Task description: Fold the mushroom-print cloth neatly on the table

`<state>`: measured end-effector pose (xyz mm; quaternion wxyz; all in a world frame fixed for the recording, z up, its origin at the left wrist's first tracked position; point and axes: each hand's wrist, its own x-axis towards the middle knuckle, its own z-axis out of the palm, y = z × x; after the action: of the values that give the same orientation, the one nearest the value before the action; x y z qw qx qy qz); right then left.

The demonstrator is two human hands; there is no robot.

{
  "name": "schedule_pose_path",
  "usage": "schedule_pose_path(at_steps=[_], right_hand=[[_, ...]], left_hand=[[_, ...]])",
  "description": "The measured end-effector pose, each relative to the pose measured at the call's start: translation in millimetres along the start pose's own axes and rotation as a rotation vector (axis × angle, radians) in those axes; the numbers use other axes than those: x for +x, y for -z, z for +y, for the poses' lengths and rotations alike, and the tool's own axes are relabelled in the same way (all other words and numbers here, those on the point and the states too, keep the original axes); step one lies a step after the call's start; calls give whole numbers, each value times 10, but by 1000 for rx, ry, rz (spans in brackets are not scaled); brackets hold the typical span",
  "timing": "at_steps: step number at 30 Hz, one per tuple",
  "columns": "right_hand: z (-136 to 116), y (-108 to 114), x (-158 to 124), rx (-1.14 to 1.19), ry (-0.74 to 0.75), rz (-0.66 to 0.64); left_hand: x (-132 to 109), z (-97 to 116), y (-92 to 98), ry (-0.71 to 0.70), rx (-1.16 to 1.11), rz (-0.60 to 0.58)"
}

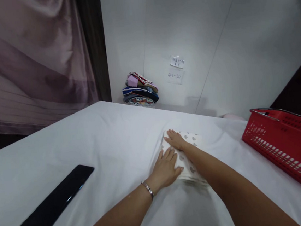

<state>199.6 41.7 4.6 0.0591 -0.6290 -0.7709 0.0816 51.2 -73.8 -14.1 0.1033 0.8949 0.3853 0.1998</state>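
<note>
A folded white cloth with a grey print lies on the white-covered surface, its layers showing along the near edge. My left hand, a silver bracelet on its wrist, rests flat over the cloth's left near part with the fingers spread. Farther back, my right hand presses flat near the cloth's far left corner, fingers stretched out. Both palms touch the cloth from above and neither grasps it. The right forearm hides part of the cloth's right side.
A red plastic basket stands on the right. To the left lies a flat, glossy black object. Stacked folded clothes sit by the white wall beyond the far edge, near handwritten paper notes. A pinkish curtain hangs at left.
</note>
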Motion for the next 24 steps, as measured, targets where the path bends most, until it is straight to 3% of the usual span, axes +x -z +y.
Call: schedule_pose_path(at_steps=[6, 11, 15, 19, 24], right_hand=[[677, 308, -176, -13, -189, 11], [1209, 385, -333, -2, -266, -16], [1363, 349, -283, 41, -270, -5], [1460, 320, -241, 111, -290, 3], [1595, 303, -343, 215, -370, 47]], left_hand=[[0, -1, 6, -7, -25, 12], [-16, 18, 64, 27, -90, 10], [-18, -2, 89, 105, -175, 65], [4, -59, 125, 327, -257, 134], [-1, -130, 169, 513, -422, 51]])
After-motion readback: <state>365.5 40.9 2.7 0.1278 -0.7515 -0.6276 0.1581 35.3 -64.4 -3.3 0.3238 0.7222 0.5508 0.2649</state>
